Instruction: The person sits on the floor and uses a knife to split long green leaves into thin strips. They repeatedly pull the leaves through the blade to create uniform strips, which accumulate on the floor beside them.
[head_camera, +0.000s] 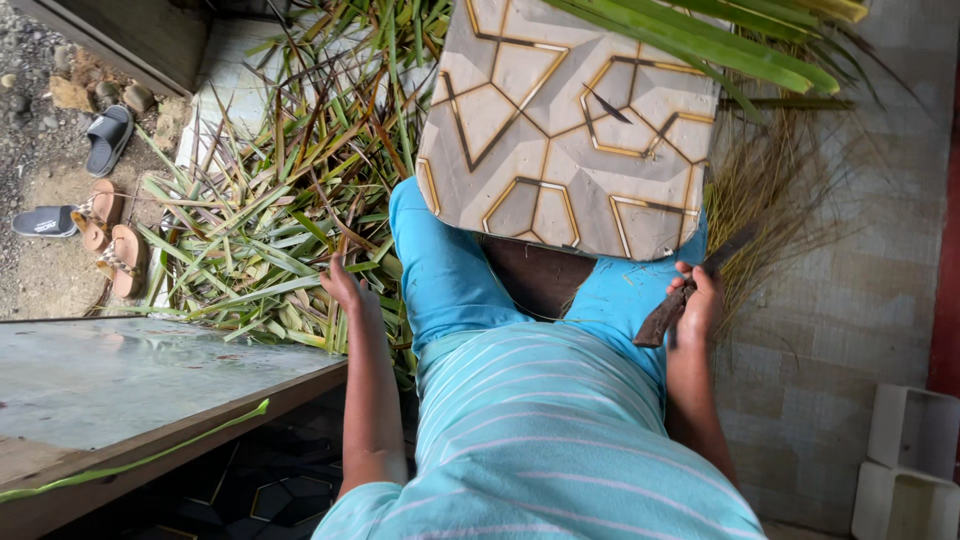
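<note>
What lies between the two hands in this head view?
Between the left hand, reaching into the leaf pile, and the right hand, holding a knife, lie the person's blue-trousered legs and a patterned tile resting over them.

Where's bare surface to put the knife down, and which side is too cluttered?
Free: the tiled floor beyond the right hand, between the dry fibre bundle and the white blocks; also the grey tabletop beside the left arm. Crowded: the leaf pile under the left hand, and the patterned board on the lap.
</note>
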